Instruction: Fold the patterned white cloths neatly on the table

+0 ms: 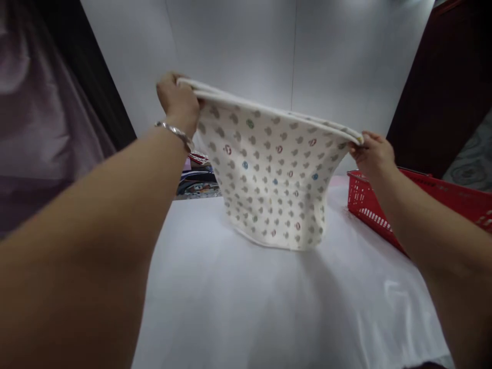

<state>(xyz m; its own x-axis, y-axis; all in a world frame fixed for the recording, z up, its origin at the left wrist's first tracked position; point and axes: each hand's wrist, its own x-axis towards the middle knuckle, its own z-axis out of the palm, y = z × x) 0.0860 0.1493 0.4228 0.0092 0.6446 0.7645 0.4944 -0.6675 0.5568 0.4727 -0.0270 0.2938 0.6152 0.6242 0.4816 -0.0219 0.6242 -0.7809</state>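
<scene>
A white cloth with a small print of grey, red, blue and green motifs hangs stretched between my hands above the table. My left hand, with a silver bracelet at the wrist, is closed on its upper left corner. Lower down and to the right, my right hand pinches the other upper corner. The top edge looks doubled and slants down toward the right. The cloth's bottom edge hangs loose near the white tabletop.
A red plastic basket stands on the right of the white-covered table, partly behind my right arm. Folded fabrics are stacked at the back left. A pale wall rises behind, and a pinkish curtain hangs at left.
</scene>
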